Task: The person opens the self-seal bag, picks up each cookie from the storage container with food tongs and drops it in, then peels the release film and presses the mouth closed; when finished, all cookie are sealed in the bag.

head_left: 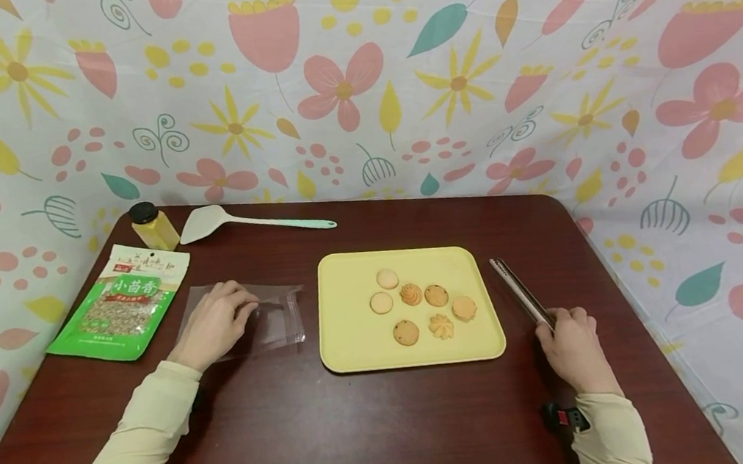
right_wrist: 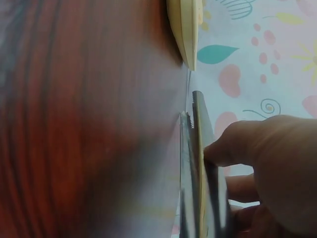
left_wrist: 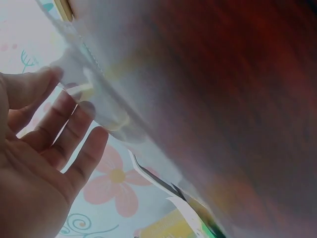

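Observation:
On the left, a clear plastic bag (head_left: pixel 279 317) lies flat on the table. My left hand (head_left: pixel 216 319) is over it, and the thumb and forefinger pinch its film (left_wrist: pixel 106 106), which is a little raised in the left wrist view. At the right, my right hand (head_left: pixel 573 343) grips metal tongs (head_left: pixel 519 289) by their rear part, thumb on one side. The tongs (right_wrist: pixel 200 163) lie along the table with their toothed tips pointing away. Between the hands, a yellow tray (head_left: pixel 355 344) bears several cookies (head_left: pixel 411 294) of different shapes.
A green seed packet (head_left: pixel 102 340) lies at the left edge. Behind it stand a small black-lidded jar (head_left: pixel 155 227) and a white spatula (head_left: pixel 208 220) with a pale green handle. A flowered cloth (head_left: pixel 401 111) hangs behind the dark wooden table (head_left: pixel 389 429).

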`<state>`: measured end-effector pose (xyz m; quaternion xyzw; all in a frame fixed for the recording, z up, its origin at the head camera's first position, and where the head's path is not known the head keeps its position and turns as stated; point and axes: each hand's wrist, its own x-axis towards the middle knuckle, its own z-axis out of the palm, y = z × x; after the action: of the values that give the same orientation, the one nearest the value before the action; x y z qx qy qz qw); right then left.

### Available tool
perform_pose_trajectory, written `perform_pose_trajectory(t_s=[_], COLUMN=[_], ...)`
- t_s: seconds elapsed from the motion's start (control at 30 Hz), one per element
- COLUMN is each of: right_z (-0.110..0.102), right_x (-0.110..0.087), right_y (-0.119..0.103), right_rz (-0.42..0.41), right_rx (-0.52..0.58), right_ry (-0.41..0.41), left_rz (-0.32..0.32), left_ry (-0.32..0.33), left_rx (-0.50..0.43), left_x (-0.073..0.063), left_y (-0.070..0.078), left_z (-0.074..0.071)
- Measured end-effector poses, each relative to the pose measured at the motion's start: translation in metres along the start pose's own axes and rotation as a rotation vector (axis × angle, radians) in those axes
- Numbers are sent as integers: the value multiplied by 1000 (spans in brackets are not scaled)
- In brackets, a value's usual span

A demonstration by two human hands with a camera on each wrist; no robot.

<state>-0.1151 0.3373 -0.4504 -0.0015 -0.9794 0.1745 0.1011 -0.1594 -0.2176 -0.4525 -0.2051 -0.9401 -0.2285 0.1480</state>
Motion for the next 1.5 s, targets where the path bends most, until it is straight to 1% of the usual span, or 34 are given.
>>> perform_pose_trajectory(t_s=[0.17, 0.3, 0.43, 0.53, 0.9, 1.0, 1.3, 1.5], right_z=[-1, -1, -1, -2, -4, -4, -3, -4], right_x=[0, -1, -1, 0, -1, 0, 3, 3], right_y=[1, 0, -1, -3, -7, -8, -13, -17], right_rz=[23, 49, 56, 53, 100, 106, 126, 84], right_rx=[27, 39, 47, 50, 66, 73, 122, 150], right_ry=[-19, -38, -27, -15, -56, -45, 31, 58], left_rz=[20, 18, 19, 35, 75, 88, 102, 92], left_ry=[13, 23, 21, 24, 55, 66, 98, 119], left_rx=[-11, -36, -75, -94, -82, -80, -76, -90], left_x=[0, 0, 0, 0, 0, 0, 2, 2], left_y=[1, 1, 2, 2, 3, 4, 5, 5], left_z=[-1, -1, -1, -1, -1, -1, -1, -1])
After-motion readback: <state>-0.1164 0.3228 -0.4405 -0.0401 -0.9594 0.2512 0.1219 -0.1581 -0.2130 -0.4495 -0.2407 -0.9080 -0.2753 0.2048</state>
